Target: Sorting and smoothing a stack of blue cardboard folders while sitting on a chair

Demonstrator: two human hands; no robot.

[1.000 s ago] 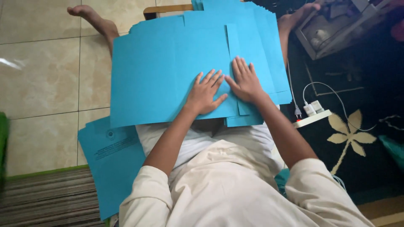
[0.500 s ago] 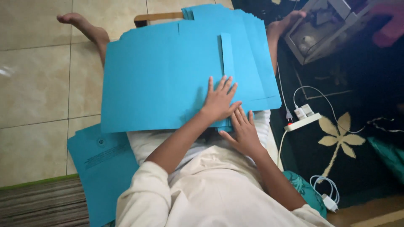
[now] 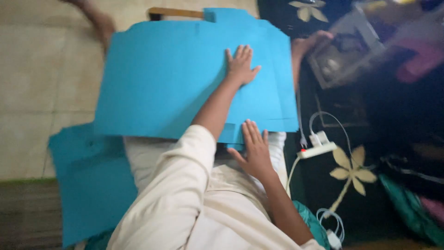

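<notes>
1. I see a large flat sheet of bright blue card [image 3: 166, 78], cut with notched corners and a tab at its top edge, lying across the person's lap and legs.
2. My left hand [image 3: 241, 65] lies palm down on the upper right part of that sheet, fingers spread and flat, gripping nothing.
3. My right hand [image 3: 253, 148] rests at the sheet's lower edge, fingers straight and close together, their tips on a small folded flap of the card; it pinches nothing.
4. Cream long sleeves [image 3: 175, 199] cover both arms down to the forearms.
5. A second stack of blue card sheets [image 3: 88, 185] lies on the floor to the left, partly under the big sheet.
6. The pale tiled floor [image 3: 41, 69] shows beyond it, blurred.
7. To the right, a white power strip with cables [image 3: 317, 148] sits on a dark mat with a cream flower pattern [image 3: 354, 173].
8. A bare foot [image 3: 307, 44] touches the sheet's right top corner.
</notes>
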